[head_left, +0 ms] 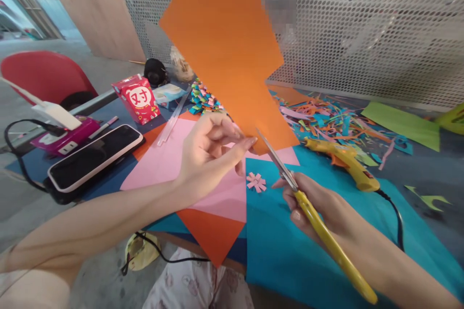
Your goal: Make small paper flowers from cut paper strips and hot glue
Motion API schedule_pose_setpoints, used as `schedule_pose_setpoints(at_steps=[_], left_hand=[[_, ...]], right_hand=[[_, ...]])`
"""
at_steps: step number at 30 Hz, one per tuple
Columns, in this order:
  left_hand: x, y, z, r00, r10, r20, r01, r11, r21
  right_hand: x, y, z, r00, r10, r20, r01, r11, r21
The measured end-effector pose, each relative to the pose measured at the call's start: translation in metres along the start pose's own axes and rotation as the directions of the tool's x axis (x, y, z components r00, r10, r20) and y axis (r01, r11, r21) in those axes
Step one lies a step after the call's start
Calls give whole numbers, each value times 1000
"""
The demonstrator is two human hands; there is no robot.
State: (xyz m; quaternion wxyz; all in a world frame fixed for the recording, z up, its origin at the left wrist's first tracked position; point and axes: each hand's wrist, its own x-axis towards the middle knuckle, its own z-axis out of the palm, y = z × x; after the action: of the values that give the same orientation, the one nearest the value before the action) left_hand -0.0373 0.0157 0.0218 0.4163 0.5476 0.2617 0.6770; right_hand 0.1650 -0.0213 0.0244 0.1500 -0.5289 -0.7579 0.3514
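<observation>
My left hand (213,154) pinches the lower edge of a large orange sheet of paper (235,58), which stands up in front of me. Yellow-handled scissors (308,212) are in my right hand (315,203), their blades pointing up and left over the sheet's lower corner. Whether the blades have paper between them I cannot tell. Below my hands a small pink paper flower (256,182) lies on a blue sheet (282,241). Pink paper (159,174) spreads under my left forearm, over a darker orange sheet (213,231).
A yellow glue gun (344,164) with a black cord lies at right, before a heap of paper scraps (333,120). Green paper (402,123) lies behind. At left are a phone (96,157), a purple power adapter (65,135) and a red box (137,99). Perforated metal (362,24) borders the back.
</observation>
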Motion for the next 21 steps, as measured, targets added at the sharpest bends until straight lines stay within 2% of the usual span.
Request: schedule_pose_setpoints(at_steps=[5,12,17,21], left_hand=[[0,1,-1,998,-67,13,67,998,-2],[4,1,-3,991,-128,-29,128,992,-5],[5,2,-4,990,-139,9,138,990,28],[8,1,-4,980,-200,-10,200,980,-11]], right_hand=[[0,-4,-2,1000,24,-8,-25,999,-43],[0,-7,-6,999,28,-34,-29,999,-35],[0,9,-1,996,-1,-93,-1,1000,-25],[-1,19,3,997,-2,-76,-1,999,-38]])
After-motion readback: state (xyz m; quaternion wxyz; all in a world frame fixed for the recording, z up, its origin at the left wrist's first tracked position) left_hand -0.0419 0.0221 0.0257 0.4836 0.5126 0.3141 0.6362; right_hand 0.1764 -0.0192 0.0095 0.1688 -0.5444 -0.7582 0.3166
